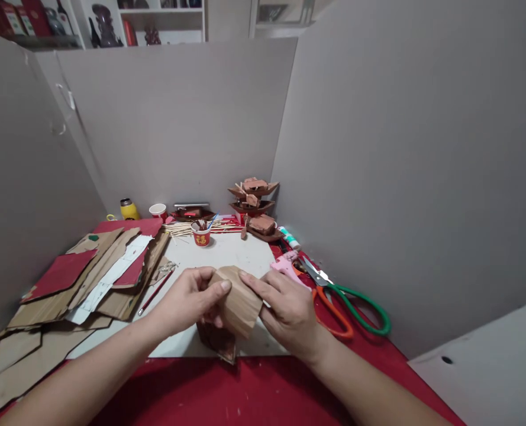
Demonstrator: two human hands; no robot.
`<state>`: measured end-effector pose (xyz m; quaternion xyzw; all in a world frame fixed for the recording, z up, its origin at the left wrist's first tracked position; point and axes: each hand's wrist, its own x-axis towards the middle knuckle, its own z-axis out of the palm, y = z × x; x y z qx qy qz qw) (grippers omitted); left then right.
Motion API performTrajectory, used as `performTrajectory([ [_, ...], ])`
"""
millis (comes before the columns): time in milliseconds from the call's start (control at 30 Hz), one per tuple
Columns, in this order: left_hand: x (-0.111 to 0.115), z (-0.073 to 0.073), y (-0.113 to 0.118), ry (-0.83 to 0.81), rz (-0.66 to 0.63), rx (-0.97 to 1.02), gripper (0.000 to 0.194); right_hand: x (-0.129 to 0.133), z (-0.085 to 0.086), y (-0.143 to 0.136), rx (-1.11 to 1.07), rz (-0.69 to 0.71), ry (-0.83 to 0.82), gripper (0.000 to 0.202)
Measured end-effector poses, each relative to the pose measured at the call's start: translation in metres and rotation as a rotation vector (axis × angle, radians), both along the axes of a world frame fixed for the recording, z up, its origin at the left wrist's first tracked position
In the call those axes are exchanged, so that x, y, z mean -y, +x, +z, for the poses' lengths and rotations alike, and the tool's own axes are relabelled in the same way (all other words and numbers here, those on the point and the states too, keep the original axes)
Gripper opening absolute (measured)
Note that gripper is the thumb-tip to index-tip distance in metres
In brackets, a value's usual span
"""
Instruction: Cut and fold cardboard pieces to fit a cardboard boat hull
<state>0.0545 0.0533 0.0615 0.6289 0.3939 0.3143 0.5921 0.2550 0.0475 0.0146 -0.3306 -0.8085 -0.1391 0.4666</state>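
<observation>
A small piece of tan cardboard (240, 305) is held between both hands above the white board. My left hand (196, 299) grips its left side, with the thumb on top and fingers underneath. On its right side, my right hand (289, 307) pinches the piece, index finger lying along the upper edge. Partly hidden beneath the cardboard, a dark brown boat-like piece (220, 343) sits at the board's front edge.
Cardboard sheets (80, 284) are stacked at left beside a pencil (156, 291). A red paper cup (201, 235), sticks (180, 229) and brown model boats (254, 204) stand at the back. Orange-handled scissors (334, 313) and green-handled scissors (360, 307) lie right. Grey partitions (178, 118) surround the table.
</observation>
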Motion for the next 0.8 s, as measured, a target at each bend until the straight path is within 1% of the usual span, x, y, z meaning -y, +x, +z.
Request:
performTrajectory([
  [67, -0.008, -0.005, -0.005, -0.017, -0.003, -0.004, 0.036, -0.005, -0.003, 0.003, 0.008, -0.064, -0.035, 0.032],
  [133, -0.016, -0.01, -0.017, 0.02, 0.051, -0.041, 0.035, -0.013, -0.006, 0.007, -0.054, -0.097, -0.152, 0.03],
  [200, -0.021, -0.016, -0.035, 0.101, 0.105, -0.151, 0.026, -0.022, -0.008, 0.011, -0.184, -0.127, -0.311, 0.025],
  [233, -0.023, -0.019, -0.045, 0.152, 0.097, -0.236, 0.022, -0.026, -0.008, 0.013, -0.269, -0.137, -0.388, 0.021],
  [267, -0.024, -0.023, -0.054, 0.217, 0.073, -0.33, 0.023, -0.029, -0.008, 0.014, -0.364, -0.13, -0.465, 0.018],
  [300, -0.024, -0.027, -0.062, 0.3, 0.032, -0.423, 0.028, -0.031, -0.008, 0.014, -0.467, -0.099, -0.54, 0.015],
  [367, -0.021, -0.036, -0.072, 0.481, -0.064, -0.571, 0.038, -0.033, -0.007, 0.012, -0.665, 0.015, -0.705, 0.016],
  [433, -0.018, -0.045, -0.076, 0.63, -0.151, -0.658, 0.039, -0.032, -0.005, 0.008, -0.793, 0.13, -0.878, 0.022],
  [500, -0.015, -0.054, -0.075, 0.734, -0.197, -0.696, 0.033, -0.03, -0.003, 0.003, -0.822, 0.161, -0.971, 0.026],
  [567, -0.012, -0.062, -0.072, 0.815, -0.21, -0.703, 0.028, -0.027, -0.001, -0.001, -0.775, 0.152, -0.965, 0.028],
  [633, -0.009, -0.066, -0.071, 0.862, -0.212, -0.702, 0.026, -0.025, -0.001, -0.004, -0.681, 0.176, -0.936, 0.028],
  [700, -0.004, -0.067, -0.07, 0.86, -0.226, -0.699, 0.025, -0.024, -0.003, -0.007, -0.613, 0.241, -0.969, 0.025],
  [800, 0.005, -0.062, -0.069, 0.778, -0.244, -0.685, 0.027, -0.025, -0.01, -0.01, -0.67, 0.308, -1.057, 0.02],
])
